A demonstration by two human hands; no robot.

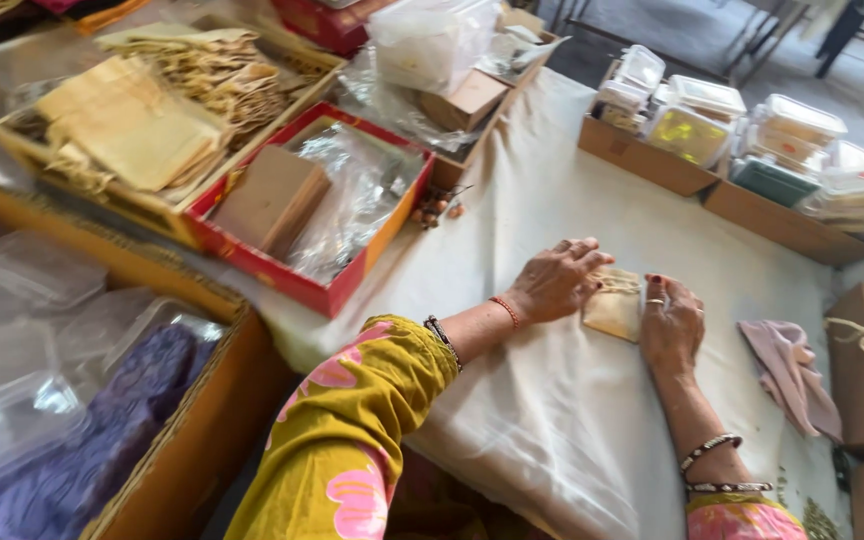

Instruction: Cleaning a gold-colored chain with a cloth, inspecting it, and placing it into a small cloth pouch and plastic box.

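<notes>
Under my fingertips, on the cream tablecloth (552,400), lies a small tan drawstring pouch (612,312), flat against the cloth. My left hand (555,280) rests on its near-left edge with the fingers spread and pressed down, clasping nothing; my right hand (670,322) lies palm-down along its right side, fingers straight and loose, steadying rather than gripping. Between the two sets of fingers only the pouch's middle and its gathered top with the pale cord show.

I judge the pouch to be very light and soft, thin woven fabric that will fold or crumple if I pinch it in the middle. It looks flat, so I cannot tell whether anything is inside. The cloth beneath is smooth, so the pouch would probably slide if pushed sideways. The best hold, I think, is at the gathered mouth just beyond my left fingertips, or by a corner with thumb and forefinger.

Beyond my right fingers a pink cloth (787,365) lies crumpled, near but apart. Well past my left fingers stands a red tray (297,285) with brown cards and clear plastic sleeves, and beside it a tray of more tan pouches (127,135). Far ahead of both hands, cardboard boxes hold clear lidded containers (712,105)
</notes>
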